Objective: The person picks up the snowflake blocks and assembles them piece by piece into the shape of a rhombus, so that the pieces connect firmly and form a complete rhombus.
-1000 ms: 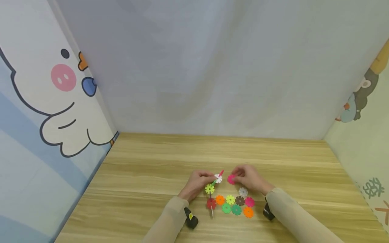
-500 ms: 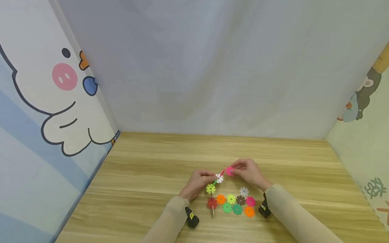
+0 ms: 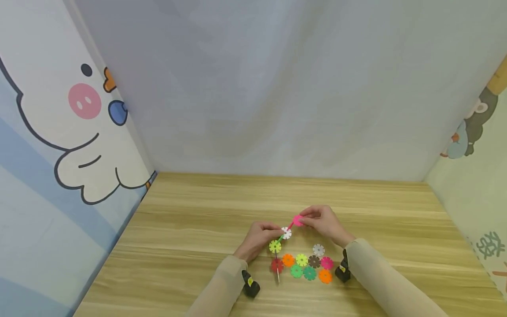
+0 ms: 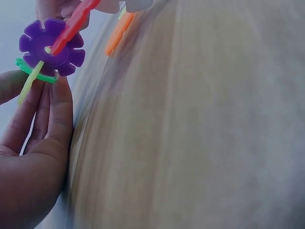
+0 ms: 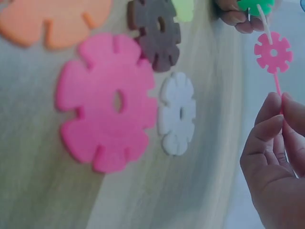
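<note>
A chain of interlocking snowflake discs runs from a red disc (image 3: 277,265) up through a yellow disc (image 3: 275,246) and a white disc (image 3: 286,233). My left hand (image 3: 259,238) pinches the chain beside the white disc; a green disc (image 4: 35,70) shows at the fingertips in the left wrist view, behind a purple disc (image 4: 51,46). Between thumb and fingers, my right hand (image 3: 325,225) pinches a pink disc (image 3: 298,220), seen edge-on in the right wrist view. Its edge meets the rim of the chain's end pink disc (image 5: 273,52).
Loose discs lie on the wooden table (image 3: 190,246) below the hands: orange (image 3: 325,276), brown (image 3: 314,261), grey-white (image 3: 318,250), pink (image 3: 327,263), teal (image 3: 310,273) and others. A pale curtain (image 3: 277,88) stands behind, with printed panels at both sides.
My right hand has moved up and left with the pink disc, from apart to meeting the chain's end. My left hand has stayed nearly still.
</note>
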Tool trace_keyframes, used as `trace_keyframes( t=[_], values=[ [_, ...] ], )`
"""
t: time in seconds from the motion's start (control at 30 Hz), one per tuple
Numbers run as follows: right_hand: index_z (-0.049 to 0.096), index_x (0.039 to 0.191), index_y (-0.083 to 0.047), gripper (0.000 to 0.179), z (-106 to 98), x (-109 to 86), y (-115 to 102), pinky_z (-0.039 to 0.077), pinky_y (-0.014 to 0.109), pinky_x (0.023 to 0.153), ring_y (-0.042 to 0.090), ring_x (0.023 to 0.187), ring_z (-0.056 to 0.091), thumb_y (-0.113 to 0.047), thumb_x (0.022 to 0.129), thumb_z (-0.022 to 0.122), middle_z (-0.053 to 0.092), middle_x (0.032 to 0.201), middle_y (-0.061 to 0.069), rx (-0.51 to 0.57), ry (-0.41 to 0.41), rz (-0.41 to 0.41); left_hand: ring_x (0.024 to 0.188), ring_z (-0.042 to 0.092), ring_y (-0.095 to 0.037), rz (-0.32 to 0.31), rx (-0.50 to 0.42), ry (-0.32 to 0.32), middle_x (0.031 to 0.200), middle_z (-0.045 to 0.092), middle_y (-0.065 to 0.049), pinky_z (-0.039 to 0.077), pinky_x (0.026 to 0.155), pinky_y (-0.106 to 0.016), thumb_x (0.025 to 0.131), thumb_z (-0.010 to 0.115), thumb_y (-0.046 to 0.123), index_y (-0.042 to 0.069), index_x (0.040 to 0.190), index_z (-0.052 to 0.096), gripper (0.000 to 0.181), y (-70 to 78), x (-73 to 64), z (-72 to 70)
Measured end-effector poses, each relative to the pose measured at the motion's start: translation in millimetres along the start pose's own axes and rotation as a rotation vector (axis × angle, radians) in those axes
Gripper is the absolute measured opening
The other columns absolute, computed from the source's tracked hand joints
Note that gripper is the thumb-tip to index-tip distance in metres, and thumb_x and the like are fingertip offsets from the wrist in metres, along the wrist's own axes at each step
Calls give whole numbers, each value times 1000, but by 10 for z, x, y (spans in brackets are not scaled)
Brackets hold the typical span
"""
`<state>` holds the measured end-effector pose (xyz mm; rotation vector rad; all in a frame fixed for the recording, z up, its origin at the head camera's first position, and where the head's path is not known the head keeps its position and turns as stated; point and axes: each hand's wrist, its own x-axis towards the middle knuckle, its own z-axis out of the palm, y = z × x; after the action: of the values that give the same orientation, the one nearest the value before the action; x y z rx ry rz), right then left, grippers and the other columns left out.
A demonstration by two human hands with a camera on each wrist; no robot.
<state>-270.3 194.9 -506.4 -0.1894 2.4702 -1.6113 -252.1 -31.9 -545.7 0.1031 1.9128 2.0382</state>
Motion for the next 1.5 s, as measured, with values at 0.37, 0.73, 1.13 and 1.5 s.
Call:
trace_keyframes(
  t=[0.37, 0.73, 1.13, 1.5],
  values=[
    [69, 103, 3, 19, -19, 11, -41, 52, 37, 62, 29, 78, 63, -9, 88, 69, 70, 91, 11, 16, -56, -18, 79, 59, -17, 10, 44, -8, 85, 68, -9, 50, 72, -29, 80, 74, 10, -4, 88, 72, 16, 15, -7, 3],
    [69, 104, 2, 18, -14, 29, -54, 54, 41, 69, 24, 83, 65, -7, 89, 67, 70, 95, 11, -33, -103, -73, 76, 57, -16, 19, 75, 1, 83, 67, -7, 49, 68, -27, 81, 74, 12, -4, 87, 72, 17, 38, -22, 11],
    [69, 104, 1, 16, 26, 43, -142, 52, 44, 73, 23, 85, 65, -7, 90, 66, 69, 98, 11, -76, -134, -58, 72, 54, -15, 27, 130, 42, 80, 65, -6, 46, 62, -25, 80, 73, 7, -5, 84, 70, 13, 161, -133, 55],
    [69, 102, 2, 15, 47, 64, -74, 54, 40, 71, 22, 84, 67, -5, 89, 66, 70, 94, 11, 4, -155, -41, 78, 55, -19, -23, 112, 76, 84, 65, -7, 48, 66, -28, 76, 78, 12, 0, 79, 72, 14, 17, -21, 5]
  ],
)
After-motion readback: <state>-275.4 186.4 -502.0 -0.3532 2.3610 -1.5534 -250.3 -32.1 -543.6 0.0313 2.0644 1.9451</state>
